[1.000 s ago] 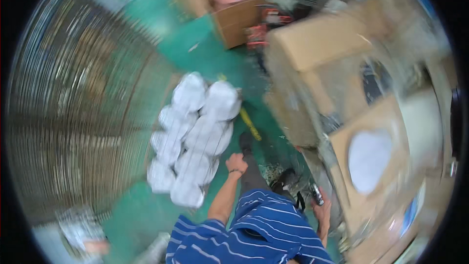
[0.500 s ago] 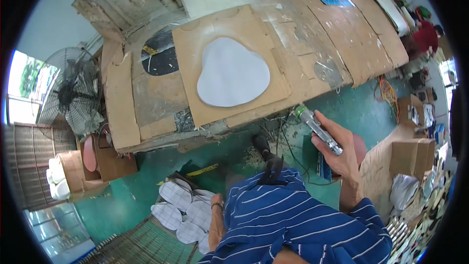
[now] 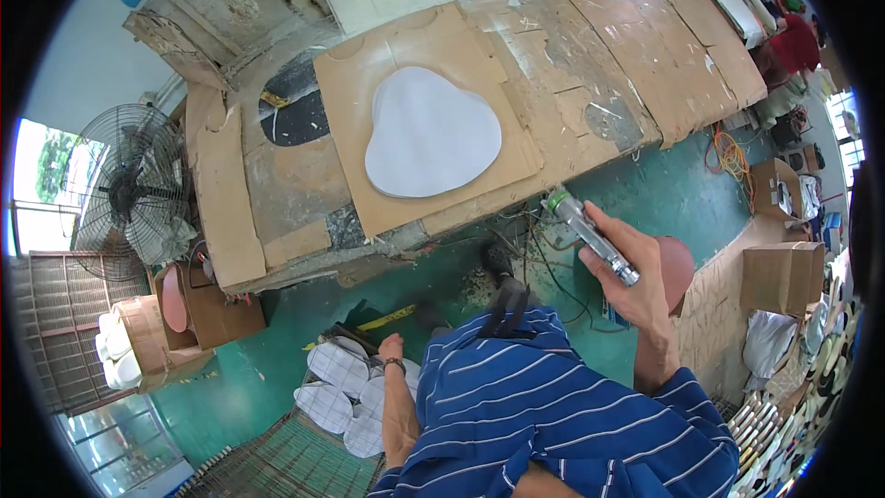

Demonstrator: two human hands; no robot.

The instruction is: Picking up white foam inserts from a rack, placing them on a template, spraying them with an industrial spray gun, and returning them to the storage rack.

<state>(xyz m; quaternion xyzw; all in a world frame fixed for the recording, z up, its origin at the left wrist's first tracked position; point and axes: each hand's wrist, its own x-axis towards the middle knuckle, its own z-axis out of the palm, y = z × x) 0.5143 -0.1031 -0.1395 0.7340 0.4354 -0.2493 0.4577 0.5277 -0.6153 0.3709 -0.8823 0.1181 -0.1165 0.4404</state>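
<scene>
My right hand [image 3: 630, 260] grips a silver cylindrical tool [image 3: 591, 236] with a green end, which points toward the table's front edge. My left hand [image 3: 392, 348] hangs low by my side, its fingers curled and nothing visible in them. Just beyond its wrist lie several white rounded pieces [image 3: 339, 364] marked with grid lines, beside a wire rack [image 3: 272, 456]. On the table, a white three-lobed sheet [image 3: 433, 134] rests flat on a brown cardboard square [image 3: 346, 83]; neither hand touches it.
The worktable [image 3: 553, 65] is covered with worn cardboard. A large fan [image 3: 124, 192] stands at its left, above a cardboard box [image 3: 221, 309] and white rolled pieces [image 3: 118, 355]. Cables [image 3: 544, 267] trail under the table. A round reddish-brown seat [image 3: 676, 275] is behind my right hand. A person in red [image 3: 795, 44] is far right.
My left hand has moved up and slightly left, away from the white pieces. My right hand still grips the tool, shifted slightly in view. The whole view has shifted a little.
</scene>
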